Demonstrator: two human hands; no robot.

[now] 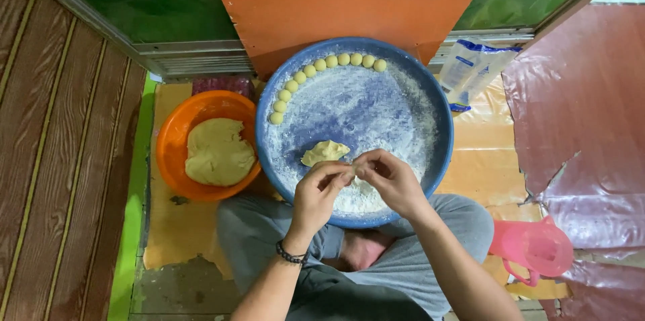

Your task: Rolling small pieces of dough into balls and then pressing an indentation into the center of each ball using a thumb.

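Head view looks straight down at the floor (168,227) where I sit cross-legged, my grey trouser knees at six o'clock. Yellowish paper, torn in places, covers the floor; brown wooden planks (60,146) run along nine o'clock and a crinkled reddish plastic sheet (578,119) lies at three o'clock. At twelve o'clock an orange board (349,9) leans against a green wall.

One big blue tray (440,103), dusted with white flour, rests in front of my knees. Along its rim from ten to twelve o'clock sits a curved row of eleven small dough balls (316,66). One flattened lump of dough (324,152) lies on the flour near the tray's middle, just at eleven o'clock from my fingers.

My left hand (317,193) and right hand (393,180) meet over the tray's six o'clock edge, fingertips pinched together on a small piece of dough (354,172) held between them; both hands are curled nearly closed around it. A dark bracelet circles my left wrist.

One orange bowl (176,133) stands at nine o'clock of the tray, touching it, with one large mound of dough (216,153) inside. One white bag (470,69) with blue print lies at two o'clock, and one pink plastic jug (537,247) at four o'clock.
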